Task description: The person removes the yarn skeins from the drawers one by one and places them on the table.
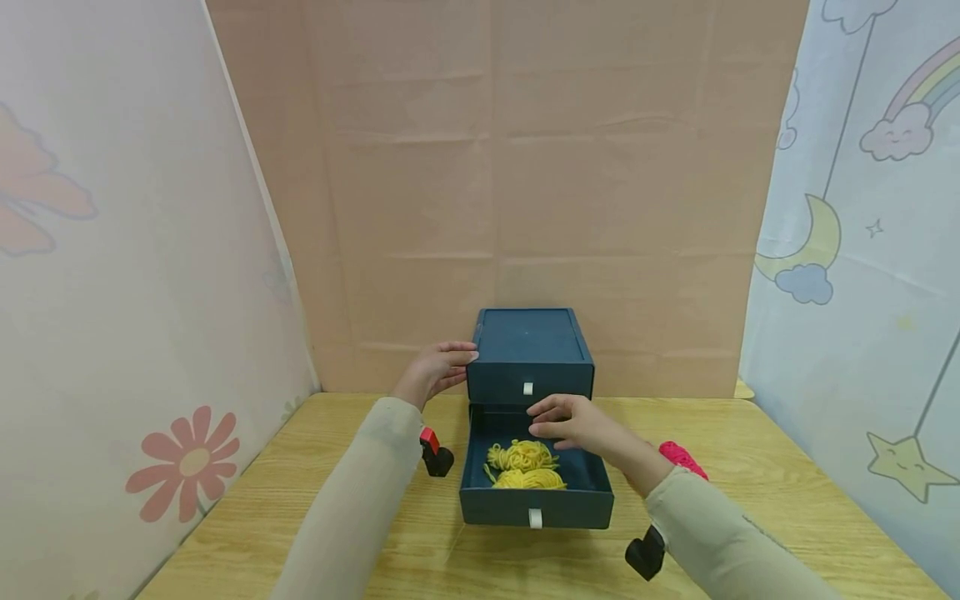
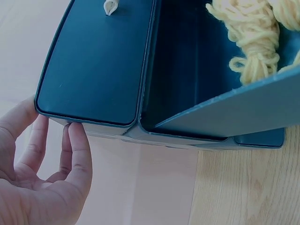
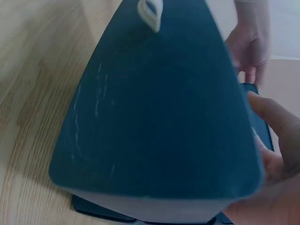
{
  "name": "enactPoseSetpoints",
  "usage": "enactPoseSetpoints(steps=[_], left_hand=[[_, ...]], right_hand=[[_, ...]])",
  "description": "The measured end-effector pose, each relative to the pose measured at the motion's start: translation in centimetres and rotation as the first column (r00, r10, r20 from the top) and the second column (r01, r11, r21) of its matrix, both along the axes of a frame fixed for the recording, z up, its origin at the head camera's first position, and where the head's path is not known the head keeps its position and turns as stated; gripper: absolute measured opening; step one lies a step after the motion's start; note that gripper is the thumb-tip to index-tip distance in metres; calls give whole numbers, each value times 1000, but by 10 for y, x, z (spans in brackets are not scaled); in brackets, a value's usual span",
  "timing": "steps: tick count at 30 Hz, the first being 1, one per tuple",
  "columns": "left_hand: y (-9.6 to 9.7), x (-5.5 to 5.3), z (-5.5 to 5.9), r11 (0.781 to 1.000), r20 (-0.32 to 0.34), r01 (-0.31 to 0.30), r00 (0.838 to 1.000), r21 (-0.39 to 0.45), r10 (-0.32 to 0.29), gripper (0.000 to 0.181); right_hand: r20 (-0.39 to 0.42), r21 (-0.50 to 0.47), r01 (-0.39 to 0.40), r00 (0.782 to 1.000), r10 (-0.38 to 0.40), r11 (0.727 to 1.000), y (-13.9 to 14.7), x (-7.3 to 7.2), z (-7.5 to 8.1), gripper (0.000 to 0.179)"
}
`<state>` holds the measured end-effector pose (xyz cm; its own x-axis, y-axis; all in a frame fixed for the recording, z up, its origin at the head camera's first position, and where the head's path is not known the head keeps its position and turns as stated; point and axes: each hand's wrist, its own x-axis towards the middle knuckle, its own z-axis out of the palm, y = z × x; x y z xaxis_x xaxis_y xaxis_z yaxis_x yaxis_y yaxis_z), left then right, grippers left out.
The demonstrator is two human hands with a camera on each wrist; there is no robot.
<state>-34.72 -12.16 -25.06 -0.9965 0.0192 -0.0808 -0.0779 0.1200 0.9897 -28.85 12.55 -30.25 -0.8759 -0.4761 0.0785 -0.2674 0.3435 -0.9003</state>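
A dark blue drawer cabinet [image 1: 532, 337] stands on the table with its top drawer closed. Below that, a drawer [image 1: 536, 507] is pulled out and holds two bundles of yellow yarn [image 1: 521, 456]. My left hand [image 1: 438, 371] touches the cabinet's upper left side with fingers nearly straight; in the left wrist view its fingertips [image 2: 77, 133] lie along the cabinet's side edge. Over the back of the pulled-out drawer hovers my right hand [image 1: 573, 425], fingers loosely bent and nothing between them. White loop tabs [image 1: 536, 518] hang on the drawer fronts.
Something bright pink [image 1: 682, 458] lies on the wooden table [image 1: 757, 500], partly hidden behind the right forearm. A brown sheet [image 1: 525, 167] hangs behind the cabinet. Patterned panels [image 1: 862, 275] border both sides. Another dark blue corner [image 2: 262, 138] shows beneath the pulled-out drawer.
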Motion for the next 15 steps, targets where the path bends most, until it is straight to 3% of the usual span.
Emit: enactPoseSetpoints(steps=[15], left_hand=[[1,0,1,1000,-3,-7,1000,1,7,25]], right_hand=[[63,234,70,994,-87,970,-23,-10,-18,28]])
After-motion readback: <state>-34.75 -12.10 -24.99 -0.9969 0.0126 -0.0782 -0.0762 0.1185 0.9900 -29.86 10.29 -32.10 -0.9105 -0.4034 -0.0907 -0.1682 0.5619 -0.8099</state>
